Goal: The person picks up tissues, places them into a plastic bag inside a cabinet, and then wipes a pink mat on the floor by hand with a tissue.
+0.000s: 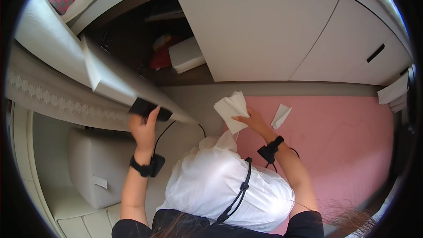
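Observation:
My left hand (144, 127) grips a black object (140, 107), too blurred to name surely, beside the lower edge of a swung-out white cabinet door (122, 72). In my right hand (252, 120) is a stack of folded white tissues (231, 110), pinched between thumb and fingers. Right of that hand, a separate folded white tissue (281, 116) lies on the pink mat (337, 132). Behind the door the dark cabinet (125, 39) stands open. It holds a white pack (186, 54) and a red item (162, 56) on its floor.
Closed white cabinet panels (274, 29) run along the far side. A grey upholstered stool (96, 165) stands at left, below a pale curtain (66, 99). Black cables hang near both wrists. More white tissues or cloths (395, 94) show at the right edge.

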`<action>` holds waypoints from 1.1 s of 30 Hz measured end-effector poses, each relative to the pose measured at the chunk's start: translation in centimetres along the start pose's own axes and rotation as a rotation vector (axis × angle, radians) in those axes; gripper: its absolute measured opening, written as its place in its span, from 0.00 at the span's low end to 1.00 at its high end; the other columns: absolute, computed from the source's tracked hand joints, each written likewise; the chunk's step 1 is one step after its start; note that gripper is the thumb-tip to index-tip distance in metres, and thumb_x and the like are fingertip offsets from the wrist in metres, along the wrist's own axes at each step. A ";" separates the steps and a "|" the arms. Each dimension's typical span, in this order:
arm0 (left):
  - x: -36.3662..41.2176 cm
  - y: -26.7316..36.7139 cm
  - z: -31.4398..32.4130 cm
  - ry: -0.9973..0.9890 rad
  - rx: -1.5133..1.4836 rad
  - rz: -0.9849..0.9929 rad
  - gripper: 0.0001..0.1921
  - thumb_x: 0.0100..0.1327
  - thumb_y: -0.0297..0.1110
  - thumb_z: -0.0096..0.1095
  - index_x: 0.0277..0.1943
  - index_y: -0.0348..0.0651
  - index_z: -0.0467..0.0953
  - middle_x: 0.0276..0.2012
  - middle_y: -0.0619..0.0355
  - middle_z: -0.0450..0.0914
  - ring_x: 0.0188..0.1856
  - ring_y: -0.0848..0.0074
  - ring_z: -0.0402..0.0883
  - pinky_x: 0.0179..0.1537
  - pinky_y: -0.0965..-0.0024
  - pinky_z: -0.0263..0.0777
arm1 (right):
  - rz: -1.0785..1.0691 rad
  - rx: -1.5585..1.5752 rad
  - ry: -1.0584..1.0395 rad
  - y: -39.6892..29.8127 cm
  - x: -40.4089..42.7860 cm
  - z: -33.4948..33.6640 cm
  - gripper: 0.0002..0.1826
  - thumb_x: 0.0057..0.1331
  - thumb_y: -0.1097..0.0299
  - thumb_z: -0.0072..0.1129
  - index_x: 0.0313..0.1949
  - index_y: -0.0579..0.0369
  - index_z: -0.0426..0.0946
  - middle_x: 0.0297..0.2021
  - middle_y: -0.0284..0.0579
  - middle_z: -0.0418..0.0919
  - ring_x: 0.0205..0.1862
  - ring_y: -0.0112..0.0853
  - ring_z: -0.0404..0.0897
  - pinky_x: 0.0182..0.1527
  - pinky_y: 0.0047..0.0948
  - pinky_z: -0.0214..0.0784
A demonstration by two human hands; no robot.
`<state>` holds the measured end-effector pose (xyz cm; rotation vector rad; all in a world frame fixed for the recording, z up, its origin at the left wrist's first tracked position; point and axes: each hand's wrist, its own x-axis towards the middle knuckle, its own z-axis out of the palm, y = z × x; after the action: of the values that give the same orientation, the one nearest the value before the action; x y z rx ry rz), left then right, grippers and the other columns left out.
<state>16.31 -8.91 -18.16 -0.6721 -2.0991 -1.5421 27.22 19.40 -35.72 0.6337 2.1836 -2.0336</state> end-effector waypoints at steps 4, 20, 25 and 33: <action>-3.7 -0.6 -5.1 0.137 0.075 -0.100 0.07 0.59 0.26 0.63 0.39 0.34 0.77 0.31 0.65 0.77 0.31 0.86 0.69 0.33 0.81 0.63 | -0.314 -0.511 -0.005 -4.8 3.6 1.0 0.28 0.52 0.55 0.67 0.46 0.64 0.73 0.50 0.53 0.74 0.41 0.41 0.79 0.45 0.34 0.69; -8.9 5.4 -12.0 0.222 0.347 -0.342 0.15 0.62 0.29 0.60 0.49 0.35 0.68 0.32 0.63 0.70 0.31 0.83 0.66 0.36 0.80 0.63 | -0.227 -1.975 0.003 -15.8 9.9 6.7 0.31 0.51 0.58 0.63 0.56 0.48 0.73 0.65 0.45 0.56 0.51 0.40 0.73 0.34 0.38 0.75; -13.5 13.0 -13.4 -0.056 0.288 -0.476 0.16 0.59 0.26 0.62 0.50 0.38 0.69 0.35 0.60 0.72 0.35 0.79 0.71 0.40 0.77 0.68 | -0.397 -1.950 -0.003 -12.3 7.7 6.2 0.23 0.55 0.65 0.57 0.53 0.51 0.76 0.64 0.46 0.56 0.42 0.38 0.80 0.31 0.39 0.75; -22.4 19.8 -9.0 -1.406 -0.173 -0.508 0.16 0.66 0.29 0.49 0.55 0.33 0.70 0.53 0.45 0.74 0.59 0.60 0.70 0.60 0.65 0.62 | -0.799 -1.809 -0.090 -7.4 -2.2 2.7 0.15 0.47 0.66 0.61 0.36 0.56 0.80 0.49 0.49 0.69 0.30 0.39 0.80 0.26 0.41 0.70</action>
<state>46.68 -15.12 -14.71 -1.7585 -3.3169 -1.6986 25.98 16.06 -28.39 -0.5937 3.0730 0.4992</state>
